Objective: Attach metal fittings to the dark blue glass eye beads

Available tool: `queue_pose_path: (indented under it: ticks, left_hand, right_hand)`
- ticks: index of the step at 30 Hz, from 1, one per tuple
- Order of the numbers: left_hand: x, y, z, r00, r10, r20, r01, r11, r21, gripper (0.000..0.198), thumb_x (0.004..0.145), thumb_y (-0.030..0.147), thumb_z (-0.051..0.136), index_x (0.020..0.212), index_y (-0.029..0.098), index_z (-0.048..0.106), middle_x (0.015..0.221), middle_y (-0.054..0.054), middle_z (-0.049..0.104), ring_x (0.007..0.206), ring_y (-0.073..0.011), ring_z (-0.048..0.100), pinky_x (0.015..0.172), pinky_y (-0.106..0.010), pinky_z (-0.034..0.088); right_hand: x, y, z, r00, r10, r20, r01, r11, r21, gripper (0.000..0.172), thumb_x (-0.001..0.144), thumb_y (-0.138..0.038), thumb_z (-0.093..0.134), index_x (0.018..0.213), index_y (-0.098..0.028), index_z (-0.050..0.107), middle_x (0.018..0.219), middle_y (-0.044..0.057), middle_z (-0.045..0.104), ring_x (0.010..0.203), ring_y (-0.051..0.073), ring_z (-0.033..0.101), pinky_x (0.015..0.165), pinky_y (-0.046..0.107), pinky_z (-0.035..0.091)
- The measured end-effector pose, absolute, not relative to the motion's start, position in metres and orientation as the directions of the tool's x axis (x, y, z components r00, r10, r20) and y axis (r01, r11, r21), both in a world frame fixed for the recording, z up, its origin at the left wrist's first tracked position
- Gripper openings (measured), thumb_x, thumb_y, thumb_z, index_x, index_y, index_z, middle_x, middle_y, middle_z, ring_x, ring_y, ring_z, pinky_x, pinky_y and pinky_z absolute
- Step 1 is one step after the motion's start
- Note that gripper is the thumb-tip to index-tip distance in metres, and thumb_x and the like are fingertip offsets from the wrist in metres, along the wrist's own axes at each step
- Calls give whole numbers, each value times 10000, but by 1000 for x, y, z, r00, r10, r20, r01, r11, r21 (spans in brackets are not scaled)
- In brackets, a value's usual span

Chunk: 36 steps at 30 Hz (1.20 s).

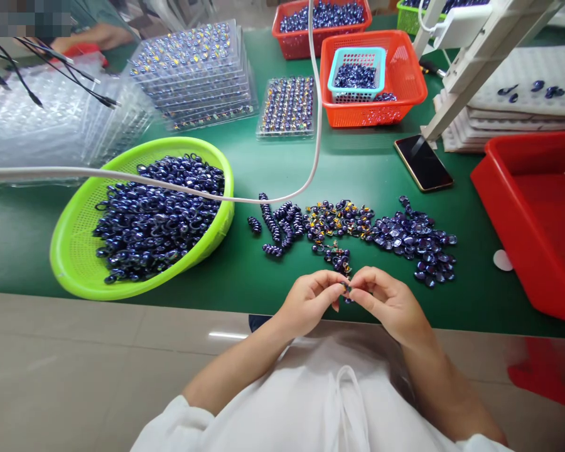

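My left hand and my right hand meet at the table's near edge, fingertips pinched on one small dark shiny piece. The fingers cover most of it, so its exact kind is hidden. Just beyond the fingertips lies a small cluster of dark pieces with coppery bits. Farther back is a pile of dark blue pieces with yellow parts. Glossy dark blue caps are heaped to the right. On the left, ring-like dark blue pieces lie in stacked rows.
A green basket full of dark blue looped pieces stands left. Behind are stacked clear trays, a single filled tray and an orange basket. A phone and red bin are right. A white cable hangs across.
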<state>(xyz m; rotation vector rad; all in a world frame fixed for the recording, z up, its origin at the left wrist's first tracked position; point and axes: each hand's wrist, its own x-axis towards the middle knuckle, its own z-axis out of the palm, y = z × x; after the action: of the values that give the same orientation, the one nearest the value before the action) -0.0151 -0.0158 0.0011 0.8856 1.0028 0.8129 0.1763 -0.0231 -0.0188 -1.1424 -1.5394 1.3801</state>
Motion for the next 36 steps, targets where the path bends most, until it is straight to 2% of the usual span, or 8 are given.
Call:
queue_pose_path:
  ticks: [1, 3, 6, 9, 11, 13, 20, 36]
  left_hand:
    - [-15, -15, 0, 324, 874, -363, -174, 432, 885, 324, 794, 439, 747, 898, 131, 736, 735, -32, 677, 586, -108, 570, 598, -241, 462]
    - [-14, -14, -3, 322, 859, -398, -220, 476, 851, 319, 783, 424, 757, 900, 129, 727, 732, -25, 668, 578, -102, 567, 595, -237, 443]
    - [-14, -13, -9, 325, 835, -443, -292, 535, 793, 305, 760, 391, 780, 897, 125, 726, 717, -19, 658, 566, -96, 562, 587, -233, 431]
    - [-14, -13, -12, 345, 817, -462, -332, 567, 754, 294, 752, 371, 793, 896, 122, 732, 734, -24, 663, 572, -93, 562, 583, -232, 438]
    - [-13, -13, -11, 352, 816, -459, -338, 568, 751, 285, 761, 367, 788, 900, 123, 737, 740, -26, 669, 583, -92, 564, 587, -228, 442]
    - [-13, -13, -9, 344, 823, -451, -312, 553, 772, 277, 775, 366, 777, 907, 124, 746, 715, -22, 670, 582, -92, 563, 590, -224, 440]
    - [-14, -14, 3, 248, 878, -409, -172, 456, 873, 307, 743, 392, 797, 907, 134, 777, 751, -46, 729, 591, -106, 571, 598, -235, 478]
    - [-13, -22, -2, 199, 955, -217, -38, 229, 973, 237, 844, 311, 712, 1000, 156, 798, 898, -83, 713, 669, -128, 635, 621, -237, 544]
  right_hand:
    - [179, -23, -18, -312, 950, 25, 153, 76, -985, 74, 946, -275, 618, 992, -236, 661, 864, 19, 652, 788, 153, 633, 695, 267, 545]
    - [183, -23, -17, -347, 925, 155, 216, 240, -947, 206, 962, -191, 571, 1126, -274, 663, 912, 21, 636, 822, 146, 629, 708, 263, 542]
    - [190, -20, -12, -476, 811, 340, 305, 515, -801, 403, 946, -83, 529, 1242, -333, 641, 1033, 37, 611, 872, 138, 619, 739, 275, 542]
    - [192, -18, -10, -542, 709, 452, 385, 687, -616, 387, 916, -66, 571, 1178, -328, 685, 1084, 52, 619, 878, 146, 625, 758, 311, 537]
    - [191, -18, -13, -544, 673, 501, 403, 733, -548, 342, 901, -80, 609, 1148, -301, 694, 1037, 55, 648, 895, 164, 642, 759, 331, 534]
    - [189, -19, -17, -518, 673, 529, 394, 736, -550, 353, 894, -75, 615, 1173, -284, 666, 997, 54, 679, 904, 174, 657, 755, 334, 543]
    - [178, -24, -21, -281, 819, 501, 400, 574, -714, 347, 875, -50, 623, 1139, -276, 622, 948, 26, 735, 846, 169, 700, 733, 314, 579]
    - [172, -26, -18, -251, 839, 483, 467, 542, -699, 325, 883, -69, 632, 1133, -276, 660, 966, 35, 729, 848, 174, 698, 741, 315, 584]
